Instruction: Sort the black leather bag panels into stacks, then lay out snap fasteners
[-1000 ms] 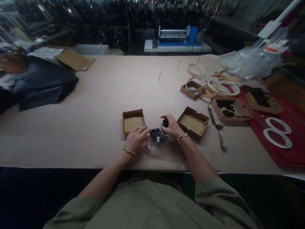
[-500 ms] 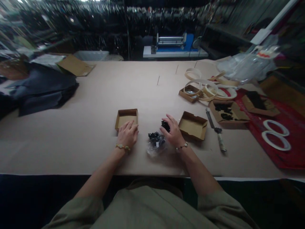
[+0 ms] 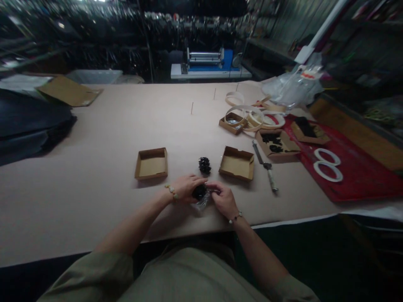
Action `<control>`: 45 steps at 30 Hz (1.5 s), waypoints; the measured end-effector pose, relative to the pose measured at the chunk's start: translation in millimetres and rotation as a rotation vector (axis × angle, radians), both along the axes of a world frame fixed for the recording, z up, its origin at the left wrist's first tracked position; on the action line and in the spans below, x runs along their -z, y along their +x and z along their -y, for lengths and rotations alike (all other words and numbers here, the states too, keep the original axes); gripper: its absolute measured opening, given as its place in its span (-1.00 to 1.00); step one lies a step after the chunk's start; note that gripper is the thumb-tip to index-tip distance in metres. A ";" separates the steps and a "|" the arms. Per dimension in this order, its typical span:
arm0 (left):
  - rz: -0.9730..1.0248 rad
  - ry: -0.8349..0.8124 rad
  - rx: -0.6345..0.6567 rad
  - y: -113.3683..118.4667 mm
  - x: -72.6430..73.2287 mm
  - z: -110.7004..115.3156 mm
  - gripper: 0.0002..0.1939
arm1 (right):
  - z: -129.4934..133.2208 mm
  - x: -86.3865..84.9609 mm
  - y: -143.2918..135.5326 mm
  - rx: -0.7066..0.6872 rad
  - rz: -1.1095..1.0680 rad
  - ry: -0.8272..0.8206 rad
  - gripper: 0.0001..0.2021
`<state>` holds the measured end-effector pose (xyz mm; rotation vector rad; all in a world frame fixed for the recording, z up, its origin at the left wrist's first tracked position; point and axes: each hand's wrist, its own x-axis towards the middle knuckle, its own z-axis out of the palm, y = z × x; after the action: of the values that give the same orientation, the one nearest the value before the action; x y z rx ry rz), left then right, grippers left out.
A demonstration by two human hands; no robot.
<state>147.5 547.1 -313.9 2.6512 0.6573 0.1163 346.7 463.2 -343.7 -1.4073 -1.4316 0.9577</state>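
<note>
A small clear plastic bag [image 3: 203, 204] with black pieces [image 3: 199, 192] in it lies near the table's front edge, between my hands. My left hand [image 3: 189, 187] curls over the bag from the left, its fingers closed round the black contents. From the right, my right hand [image 3: 223, 199] pinches the bag's edge between thumb and fingers. Just beyond them sits a loose cluster of small black parts [image 3: 204, 165], touched by neither hand. An open cardboard box [image 3: 151, 178] stands to the left, and a second open cardboard box [image 3: 236, 174] to the right.
Right of the boxes lies a long metal tool [image 3: 266, 166]. Beyond it are a box of black parts [image 3: 278, 151], rolled pale strips [image 3: 245, 117] and white rings [image 3: 327, 170] on a red sheet [image 3: 362, 176]. Dark fabric [image 3: 31, 121] is piled at left.
My left hand has left the left box and moved to the bag. My right hand has come off the black cluster and back to the bag's edge. The view has turned right.
</note>
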 end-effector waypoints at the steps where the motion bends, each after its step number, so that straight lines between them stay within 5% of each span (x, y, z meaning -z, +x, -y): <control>1: 0.013 0.012 0.007 1.1 0.1 0.3 -0.23 | -0.5 2.2 1.2 0.065 -0.049 -0.066 -0.66; 8: 0.131 -0.009 0.046 -6.6 17.4 7.7 -0.36 | -15.0 15.6 2.7 0.326 -0.278 -0.128 -0.86; 12: 0.356 -0.116 -0.102 -7.5 22.6 18.3 -0.46 | -23.3 11.4 4.2 0.370 -0.185 -0.092 -0.84; 15: 0.613 -0.426 -0.396 -3.1 22.1 24.3 -0.53 | -25.0 3.5 13.5 0.310 0.081 0.061 -0.82; 18: 0.893 -0.924 -0.741 -2.1 22.4 22.5 -0.48 | -22.0 -1.6 33.4 0.218 0.313 0.218 -0.79; 22: 0.942 -1.348 -0.997 -10.7 23.3 13.0 -0.50 | -9.9 -8.9 62.8 0.267 0.611 0.300 -0.75; 26: 0.821 -1.053 -0.949 -12.0 21.2 7.8 -0.48 | 6.3 -30.4 56.9 0.454 0.689 0.533 -0.77; 30: 0.529 -0.426 -0.831 -10.8 11.3 7.3 -0.44 | 15.1 -48.9 25.1 0.287 0.626 0.653 -0.80; 35: 0.317 0.094 -0.760 -60.5 -2.5 5.5 -0.59 | 17.8 -33.3 27.0 0.228 0.719 0.537 -0.75; 39: 0.044 0.288 -0.761 -123.7 7.7 -3.0 -0.47 | 26.5 -18.4 53.8 0.246 0.736 0.486 -0.66; 41: -0.074 0.324 -0.820 -141.5 13.0 -7.9 -0.62 | 25.0 -19.1 68.1 0.322 0.707 0.504 -0.72; 45: -0.010 0.390 -0.890 -123.0 -5.4 -17.3 -0.70 | 1.2 -22.5 101.6 0.479 0.765 0.445 -0.72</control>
<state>24.5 564.3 -308.5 2.4696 1.9307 0.5181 448.3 462.0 -321.2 -1.7225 -1.5788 -0.2408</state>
